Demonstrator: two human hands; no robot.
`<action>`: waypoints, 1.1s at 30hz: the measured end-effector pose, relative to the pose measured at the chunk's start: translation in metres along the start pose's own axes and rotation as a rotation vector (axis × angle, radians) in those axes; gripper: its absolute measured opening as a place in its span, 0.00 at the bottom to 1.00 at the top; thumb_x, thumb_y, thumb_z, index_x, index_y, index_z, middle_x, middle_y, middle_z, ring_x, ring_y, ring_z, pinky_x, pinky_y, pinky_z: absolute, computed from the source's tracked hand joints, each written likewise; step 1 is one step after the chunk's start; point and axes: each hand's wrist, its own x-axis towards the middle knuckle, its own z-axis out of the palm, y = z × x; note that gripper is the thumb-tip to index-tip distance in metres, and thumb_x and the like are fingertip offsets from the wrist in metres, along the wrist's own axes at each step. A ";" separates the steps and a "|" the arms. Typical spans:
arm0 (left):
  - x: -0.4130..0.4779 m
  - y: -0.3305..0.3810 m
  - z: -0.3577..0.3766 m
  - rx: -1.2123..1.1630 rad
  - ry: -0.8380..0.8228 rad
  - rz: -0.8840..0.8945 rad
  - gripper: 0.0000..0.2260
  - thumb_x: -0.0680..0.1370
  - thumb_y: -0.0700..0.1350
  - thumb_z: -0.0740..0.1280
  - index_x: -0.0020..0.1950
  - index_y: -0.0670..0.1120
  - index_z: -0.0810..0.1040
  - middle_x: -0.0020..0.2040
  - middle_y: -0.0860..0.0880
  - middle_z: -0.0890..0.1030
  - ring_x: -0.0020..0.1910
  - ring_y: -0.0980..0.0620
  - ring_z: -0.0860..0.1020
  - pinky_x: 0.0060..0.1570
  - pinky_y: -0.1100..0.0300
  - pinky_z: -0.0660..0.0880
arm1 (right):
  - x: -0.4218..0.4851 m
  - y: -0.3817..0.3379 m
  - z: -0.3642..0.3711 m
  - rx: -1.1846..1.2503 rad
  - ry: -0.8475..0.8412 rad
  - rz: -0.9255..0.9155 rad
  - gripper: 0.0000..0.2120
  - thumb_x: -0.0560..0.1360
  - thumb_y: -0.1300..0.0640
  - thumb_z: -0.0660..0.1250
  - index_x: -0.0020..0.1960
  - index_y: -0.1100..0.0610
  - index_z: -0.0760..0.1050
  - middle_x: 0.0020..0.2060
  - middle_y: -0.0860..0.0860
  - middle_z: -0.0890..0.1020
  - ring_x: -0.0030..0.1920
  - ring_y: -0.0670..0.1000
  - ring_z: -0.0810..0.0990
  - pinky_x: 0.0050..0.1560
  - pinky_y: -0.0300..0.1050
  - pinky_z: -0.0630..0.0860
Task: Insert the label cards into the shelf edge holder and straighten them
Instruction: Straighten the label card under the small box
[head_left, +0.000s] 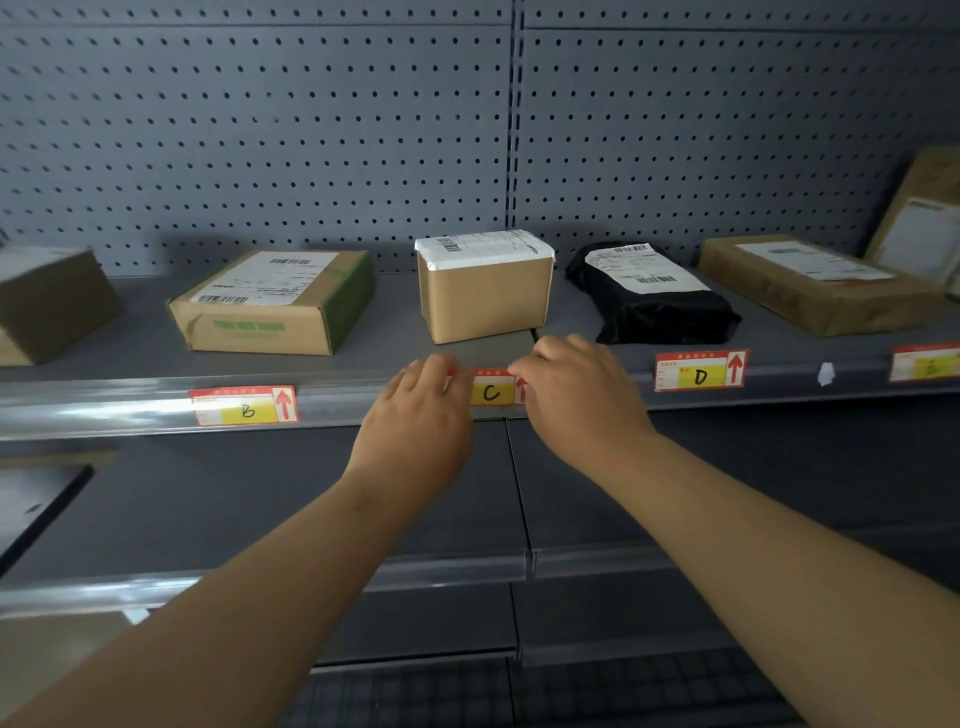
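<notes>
Grey steel shelving fills the scene as a left hand (415, 415) and right hand (576, 395) pinch opposite ends of card C (491, 391) in the holder strip (130, 410) between them; uneven pressure could tilt it.

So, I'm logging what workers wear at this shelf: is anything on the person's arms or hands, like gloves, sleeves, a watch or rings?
Nothing shows. The left hand and right hand are bare, with no gloves. Both forearms are uncovered all the way to the bottom of the picture, with no sleeve, watch or wristband in view. No rings show on the fingers, though they are partly curled and slightly blurred.
</notes>
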 end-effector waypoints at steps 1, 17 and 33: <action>0.001 -0.001 0.000 0.006 0.007 0.009 0.16 0.68 0.38 0.72 0.55 0.39 0.77 0.49 0.41 0.77 0.45 0.40 0.78 0.53 0.47 0.74 | 0.000 0.000 0.000 0.002 -0.018 -0.004 0.10 0.70 0.67 0.64 0.47 0.57 0.80 0.40 0.52 0.78 0.42 0.55 0.74 0.39 0.46 0.65; 0.008 -0.004 -0.004 0.014 -0.047 0.017 0.12 0.68 0.42 0.72 0.48 0.39 0.77 0.43 0.41 0.77 0.41 0.41 0.76 0.44 0.49 0.73 | 0.003 -0.006 -0.006 0.092 -0.106 0.043 0.13 0.74 0.65 0.62 0.57 0.55 0.72 0.51 0.51 0.77 0.52 0.53 0.73 0.45 0.43 0.64; 0.009 -0.009 -0.002 0.004 -0.100 0.020 0.14 0.77 0.48 0.61 0.59 0.43 0.72 0.55 0.45 0.73 0.53 0.46 0.72 0.57 0.54 0.65 | 0.005 -0.008 -0.006 0.057 -0.169 0.030 0.13 0.74 0.64 0.63 0.57 0.55 0.74 0.52 0.50 0.76 0.52 0.53 0.71 0.44 0.43 0.62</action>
